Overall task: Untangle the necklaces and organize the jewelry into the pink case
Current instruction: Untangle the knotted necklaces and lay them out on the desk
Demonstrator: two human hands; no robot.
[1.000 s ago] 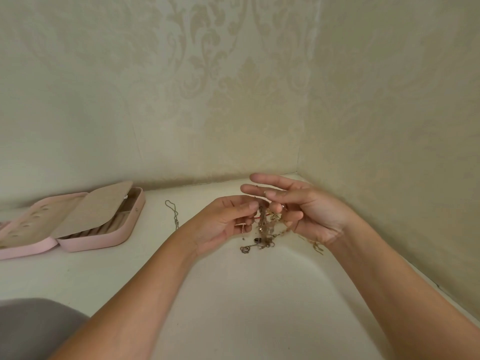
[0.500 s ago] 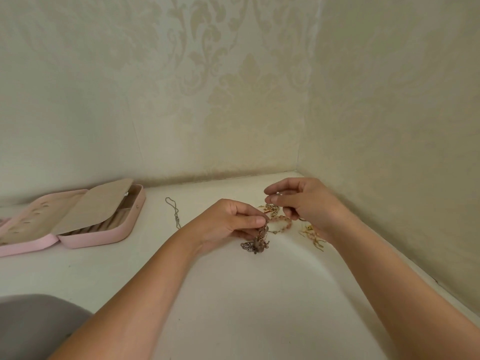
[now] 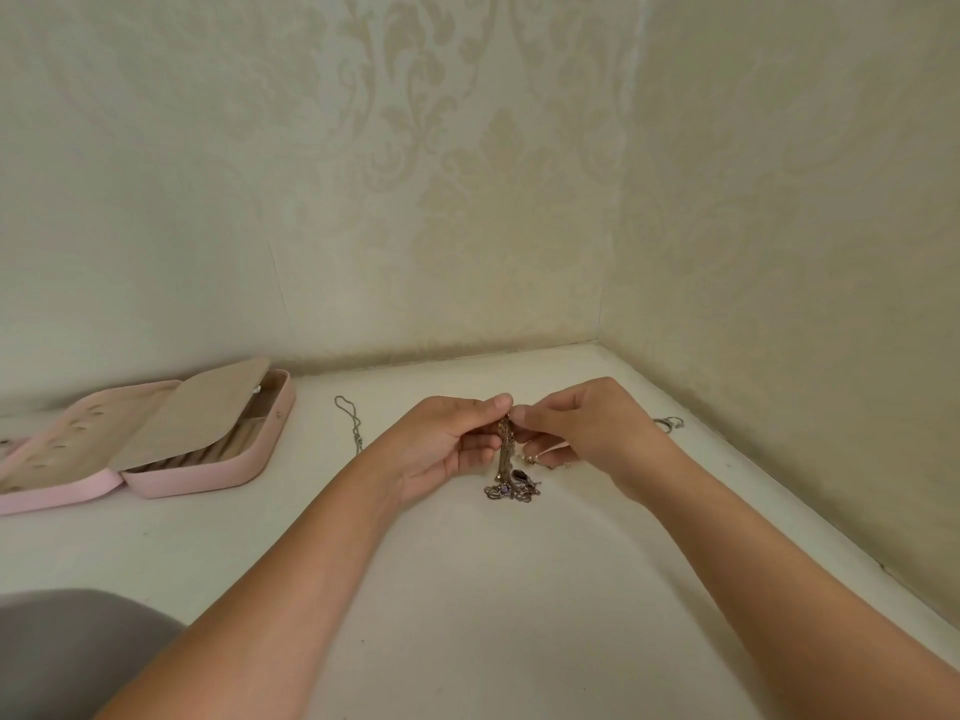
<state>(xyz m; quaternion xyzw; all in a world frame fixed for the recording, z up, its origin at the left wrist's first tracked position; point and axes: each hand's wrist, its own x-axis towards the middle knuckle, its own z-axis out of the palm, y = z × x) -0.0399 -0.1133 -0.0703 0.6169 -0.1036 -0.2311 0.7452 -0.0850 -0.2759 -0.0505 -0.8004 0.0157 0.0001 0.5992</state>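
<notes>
A tangle of thin necklaces [image 3: 508,459] hangs between my two hands, its pendants bunched on the white table below. My left hand [image 3: 447,444] pinches the top of the tangle with thumb and fingers. My right hand [image 3: 582,428] pinches it from the right side at the same height. The pink case [image 3: 197,472] lies open at the left, a beige flap folded over its ring rolls. A single silver chain [image 3: 349,420] lies on the table between the case and my left hand.
The white table [image 3: 493,589] sits in a corner of patterned wallpapered walls, close behind and to the right. A small silver piece [image 3: 670,423] lies near the right wall. A grey rounded object [image 3: 67,652] shows at the bottom left.
My hands came together and lifted the tangle upright. The right hand moved left to meet the left at the top. The small silver piece by the right wall is now uncovered.
</notes>
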